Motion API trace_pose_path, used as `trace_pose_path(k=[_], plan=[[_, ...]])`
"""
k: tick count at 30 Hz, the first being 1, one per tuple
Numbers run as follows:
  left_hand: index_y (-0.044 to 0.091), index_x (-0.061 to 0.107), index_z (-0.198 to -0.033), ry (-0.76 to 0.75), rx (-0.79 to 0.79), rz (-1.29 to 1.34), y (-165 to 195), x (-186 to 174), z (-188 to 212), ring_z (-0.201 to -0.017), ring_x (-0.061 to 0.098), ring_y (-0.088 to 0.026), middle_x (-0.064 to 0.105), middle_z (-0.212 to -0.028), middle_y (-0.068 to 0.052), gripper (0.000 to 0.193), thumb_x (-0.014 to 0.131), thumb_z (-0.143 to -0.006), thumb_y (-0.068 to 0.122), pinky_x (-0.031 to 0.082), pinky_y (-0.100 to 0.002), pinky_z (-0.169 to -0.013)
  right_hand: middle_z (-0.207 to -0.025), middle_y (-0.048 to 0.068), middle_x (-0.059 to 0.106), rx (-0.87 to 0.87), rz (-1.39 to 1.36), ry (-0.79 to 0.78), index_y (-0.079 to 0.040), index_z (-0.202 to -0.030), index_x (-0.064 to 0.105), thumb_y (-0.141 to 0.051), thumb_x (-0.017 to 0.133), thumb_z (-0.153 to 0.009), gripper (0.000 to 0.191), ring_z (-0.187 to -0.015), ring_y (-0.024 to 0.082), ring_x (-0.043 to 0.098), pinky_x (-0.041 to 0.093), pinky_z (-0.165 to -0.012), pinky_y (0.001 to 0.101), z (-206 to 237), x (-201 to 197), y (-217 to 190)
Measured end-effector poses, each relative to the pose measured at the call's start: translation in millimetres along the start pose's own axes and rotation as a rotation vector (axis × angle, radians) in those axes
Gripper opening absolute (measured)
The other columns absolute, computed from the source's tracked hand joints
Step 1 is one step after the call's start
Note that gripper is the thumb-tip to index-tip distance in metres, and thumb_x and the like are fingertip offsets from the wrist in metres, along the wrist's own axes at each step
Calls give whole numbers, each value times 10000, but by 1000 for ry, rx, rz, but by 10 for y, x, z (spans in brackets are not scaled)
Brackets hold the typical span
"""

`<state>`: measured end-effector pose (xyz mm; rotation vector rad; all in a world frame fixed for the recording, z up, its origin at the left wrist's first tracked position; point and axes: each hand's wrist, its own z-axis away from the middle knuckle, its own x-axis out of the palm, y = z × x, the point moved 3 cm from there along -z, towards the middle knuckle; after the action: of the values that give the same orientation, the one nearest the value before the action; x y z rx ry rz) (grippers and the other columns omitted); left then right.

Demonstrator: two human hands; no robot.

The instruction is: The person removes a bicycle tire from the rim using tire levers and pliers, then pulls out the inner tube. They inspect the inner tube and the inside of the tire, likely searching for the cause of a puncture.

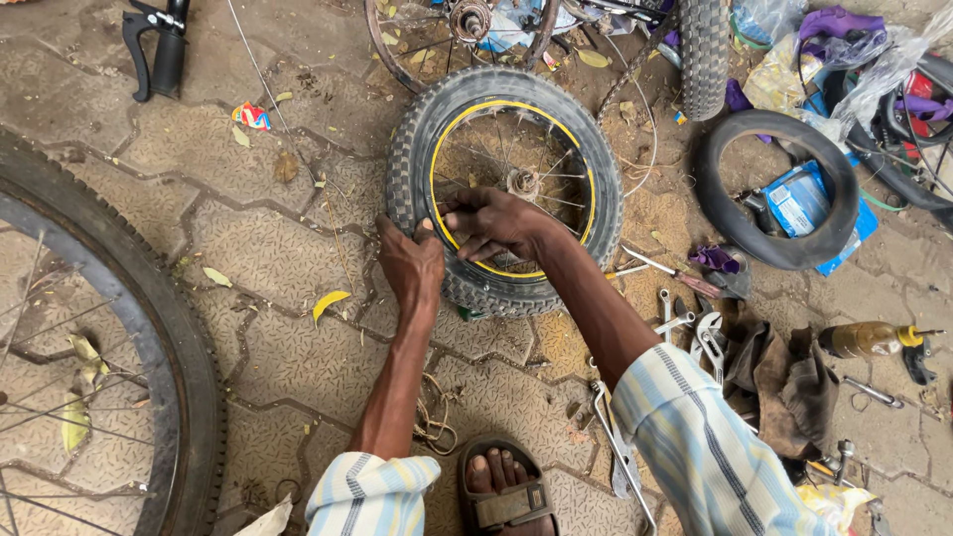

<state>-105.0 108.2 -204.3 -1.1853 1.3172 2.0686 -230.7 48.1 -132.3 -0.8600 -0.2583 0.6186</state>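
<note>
Head view: right hand [493, 220] fingers are curling over the yellow-edged metal rim, pressing on the small knobby black rubber tyre [503, 189] lying flat on grey hexagonal paving [268, 248]. Left hand [411, 264] is clamping the tyre's near-left sidewall, fingers together. Both hands are touching it at the lower-left arc; hub and spokes are lying just beyond. 1 loose black inner tube [774, 189] is lying well right.

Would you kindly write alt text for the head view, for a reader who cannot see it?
Two bare hands, left hand and right hand, grip a small knobbly tyre with a yellow rim, lying on paving stones. Spanners and an inner tube lie nearby.
</note>
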Motion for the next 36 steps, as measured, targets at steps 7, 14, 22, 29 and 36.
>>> trace_pose_path(k=[7, 14, 22, 29, 36], plan=[[-67, 375, -1411, -14, -206, 564, 1, -68, 40, -415, 454, -61, 534, -774, -81, 505, 528, -932, -25, 355, -216, -306, -1162, 135, 630, 73, -10, -39, -31, -1433, 448, -66, 549, -963, 482, -698, 212, 738, 658, -565, 259, -6, -13, -41], [-69, 340, -1509, 6, 74, -126, 6, 15, -5, -411, 374, -52, 541, -732, -89, 499, 479, -1037, 18, 305, -201, -338, -1260, 235, 590, 18, 31, -56, 24, -1449, 470, -33, 557, -949, 511, -721, 236, 753, 650, -586, 281, -67, -38, 35], [-73, 239, -1522, -40, -196, 597, 15, -63, 87, -434, 478, -66, 544, -794, -104, 633, 509, -952, -11, 368, -221, -319, -1286, 188, 638, -1, 65, -46, -1, -1410, 491, -166, 618, -921, 532, -724, 195, 759, 668, -608, 278, -68, -65, 48], [-44, 406, -1402, -25, -71, 357, 28, -24, 52, -449, 444, -73, 516, -797, -75, 390, 481, -1029, 42, 351, -229, -338, -1275, 209, 641, 5, 80, -72, 14, -1403, 501, 16, 569, -916, 492, -696, 210, 756, 669, -619, 289, -93, -78, 74], [-32, 366, -1441, -31, -165, 581, -24, 14, 49, -416, 427, -55, 501, -758, -76, 416, 425, -1048, 93, 320, -223, -312, -1336, 197, 623, 4, 46, 5, 11, -1431, 476, -192, 555, -975, 505, -648, 200, 729, 655, -555, 282, -89, -75, 73]])
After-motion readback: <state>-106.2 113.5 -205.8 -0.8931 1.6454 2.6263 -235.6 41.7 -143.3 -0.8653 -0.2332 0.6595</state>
